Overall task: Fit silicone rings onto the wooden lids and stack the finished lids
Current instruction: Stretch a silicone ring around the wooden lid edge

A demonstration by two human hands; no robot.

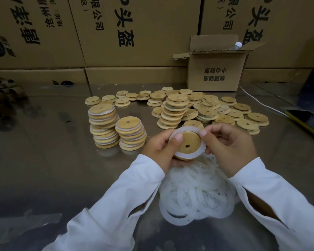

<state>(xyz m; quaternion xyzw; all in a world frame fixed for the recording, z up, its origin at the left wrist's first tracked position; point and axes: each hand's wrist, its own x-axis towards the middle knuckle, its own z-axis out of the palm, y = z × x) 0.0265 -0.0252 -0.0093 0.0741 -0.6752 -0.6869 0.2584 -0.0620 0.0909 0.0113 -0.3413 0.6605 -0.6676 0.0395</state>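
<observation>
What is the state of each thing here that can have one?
Wooden lid: held in both hands, off the table.
Silicone ring: lying around the lid's raised centre.
Left hand: grips the lid, thumb on the ring.
Right hand: pinches the ring's edge.
Finished stacks: two, standing, slightly uneven.
Small cardboard box: flaps open.

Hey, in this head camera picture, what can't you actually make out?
Head view only:
- Round wooden lid: near rim covered by the left hand, so the seating of the translucent white silicone ring is unclear.
- Clear plastic bottle: mostly hidden inside the open cardboard box.
- Dark yellow-edged flat object: cut off by the right edge.
- Brown heap, far left: too blurred.
</observation>
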